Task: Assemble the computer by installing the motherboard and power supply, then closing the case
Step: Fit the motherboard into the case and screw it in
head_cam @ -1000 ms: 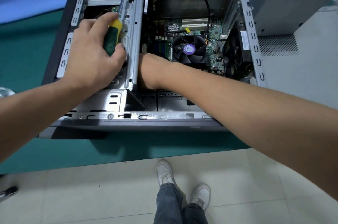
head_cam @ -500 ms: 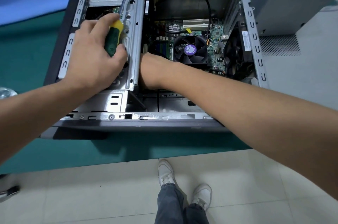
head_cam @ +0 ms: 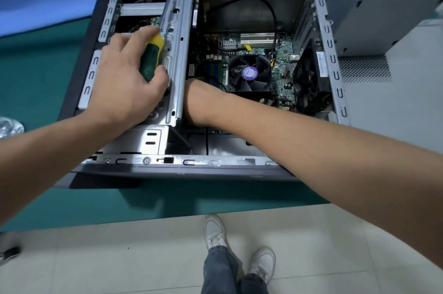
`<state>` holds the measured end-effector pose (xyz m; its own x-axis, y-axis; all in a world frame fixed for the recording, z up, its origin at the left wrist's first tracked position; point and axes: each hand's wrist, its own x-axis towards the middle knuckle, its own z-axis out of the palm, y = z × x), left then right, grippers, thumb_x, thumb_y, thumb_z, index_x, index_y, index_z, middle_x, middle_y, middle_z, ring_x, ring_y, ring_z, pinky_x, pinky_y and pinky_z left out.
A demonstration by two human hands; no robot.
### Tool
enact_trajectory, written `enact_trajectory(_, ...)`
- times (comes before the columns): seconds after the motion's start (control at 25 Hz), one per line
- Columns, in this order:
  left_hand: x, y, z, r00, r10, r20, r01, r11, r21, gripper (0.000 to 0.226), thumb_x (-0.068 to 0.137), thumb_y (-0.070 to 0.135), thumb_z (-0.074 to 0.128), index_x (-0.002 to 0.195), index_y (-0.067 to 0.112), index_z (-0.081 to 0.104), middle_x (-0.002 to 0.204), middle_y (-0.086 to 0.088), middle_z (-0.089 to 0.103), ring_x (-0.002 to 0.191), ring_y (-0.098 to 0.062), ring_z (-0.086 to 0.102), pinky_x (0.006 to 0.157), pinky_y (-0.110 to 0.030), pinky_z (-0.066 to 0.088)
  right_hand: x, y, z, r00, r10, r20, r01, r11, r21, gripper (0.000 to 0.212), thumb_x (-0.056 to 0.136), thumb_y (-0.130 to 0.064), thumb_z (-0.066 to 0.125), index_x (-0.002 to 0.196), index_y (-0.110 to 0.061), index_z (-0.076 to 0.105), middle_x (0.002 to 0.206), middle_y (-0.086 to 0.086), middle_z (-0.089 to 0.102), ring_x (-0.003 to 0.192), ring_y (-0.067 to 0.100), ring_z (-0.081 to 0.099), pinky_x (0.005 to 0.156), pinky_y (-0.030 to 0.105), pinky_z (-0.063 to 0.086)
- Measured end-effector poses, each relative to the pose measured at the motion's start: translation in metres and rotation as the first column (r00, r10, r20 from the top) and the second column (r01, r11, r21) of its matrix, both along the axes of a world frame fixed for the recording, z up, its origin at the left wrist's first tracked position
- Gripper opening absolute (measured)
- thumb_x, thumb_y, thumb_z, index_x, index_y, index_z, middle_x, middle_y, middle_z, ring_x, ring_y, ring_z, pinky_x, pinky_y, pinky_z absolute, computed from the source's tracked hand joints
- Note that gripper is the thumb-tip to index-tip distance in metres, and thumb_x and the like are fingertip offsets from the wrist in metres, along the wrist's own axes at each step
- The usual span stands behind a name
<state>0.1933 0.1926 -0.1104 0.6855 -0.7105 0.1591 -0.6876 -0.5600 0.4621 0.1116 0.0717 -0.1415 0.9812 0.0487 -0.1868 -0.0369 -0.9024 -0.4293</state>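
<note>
Almost nothing has moved in the last second. The left hand (head_cam: 124, 87) still wraps its grip around the green and yellow screwdriver (head_cam: 151, 58), thumb low on the handle and fingers curled over the top. The metal shaft points up and away from the grip, into the drive cage (head_cam: 176, 54). The right hand (head_cam: 191, 102) stays tucked behind the cage wall, just right of the grip, so I cannot tell if its fingers are spread or holding something. The motherboard (head_cam: 282, 54) already lies inside the case (head_cam: 334, 73), with its fan (head_cam: 250, 74) showing. The power supply (head_cam: 383, 3) still sits outside on the surface (head_cam: 38, 73), far right of the grip. So this looks like slow work down in the case, with the power supply and closing still to do.
</note>
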Motion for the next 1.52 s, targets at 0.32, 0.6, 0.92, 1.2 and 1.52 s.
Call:
enact_trajectory(0.32,0.001,0.000,-0.001,1.000,0.004,0.014,-0.004,1.000,0.000,0.062,0.085,0.037,0.048,0.147,0.031,0.040,0.134,-0.013,0.045,0.126,-0.028,0.042,0.104,-0.025,0.027,-0.006,-0.007,0.014,0.995,0.076,-0.066,-0.081,0.993,-0.084,0.013,0.091,-0.002,0.053,0.100,-0.010,0.059,0.074,-0.003,0.034,0.064,0.014,0.038,0.063,0.011,0.033)
enact_trajectory(0.6,0.003,0.000,-0.002,1.000,-0.005,0.007,0.005,1.000,-0.001,0.062,0.085,0.037,0.048,0.146,0.033,0.040,0.133,-0.014,0.045,0.125,-0.028,0.042,0.104,-0.026,0.028,-0.001,-0.008,0.003,0.997,0.063,-0.034,-0.067,0.990,-0.122,0.022,0.091,-0.008,0.050,0.077,-0.015,0.036,0.081,0.000,0.040,0.080,0.021,0.045,0.068,0.029,0.039)
enact_trajectory(0.92,0.002,-0.001,-0.002,1.000,-0.003,-0.005,0.003,1.000,-0.004,0.062,0.085,0.037,0.048,0.146,0.034,0.040,0.133,-0.013,0.045,0.125,-0.029,0.042,0.106,-0.028,0.030,-0.002,-0.012,-0.003,0.995,0.090,-0.032,-0.096,0.942,-0.320,0.021,0.095,-0.012,0.046,0.110,-0.010,0.060,0.115,0.011,0.062,0.095,0.032,0.061,0.066,0.034,0.040)
enact_trajectory(1.2,0.001,0.001,-0.005,1.000,0.002,0.005,-0.002,1.000,-0.005,0.061,0.085,0.037,0.048,0.146,0.032,0.040,0.132,-0.012,0.045,0.124,-0.029,0.042,0.102,-0.027,0.029,-0.004,-0.022,0.008,0.984,-0.079,-0.157,0.057,0.988,-0.141,0.013,0.091,-0.009,0.050,0.078,-0.008,0.048,0.071,-0.001,0.041,0.060,0.021,0.043,0.048,0.029,0.029)
enact_trajectory(1.52,-0.004,0.003,-0.003,1.000,-0.008,0.021,0.009,1.000,-0.004,0.060,0.088,0.030,0.053,0.146,0.024,0.043,0.129,-0.013,0.048,0.119,-0.028,0.044,0.105,-0.039,0.036,-0.034,-0.014,0.029,0.956,-0.173,-0.237,0.183,0.983,0.023,0.020,0.094,-0.007,0.046,0.076,-0.013,0.040,0.071,0.002,0.045,0.059,0.016,0.046,0.047,0.031,0.030)
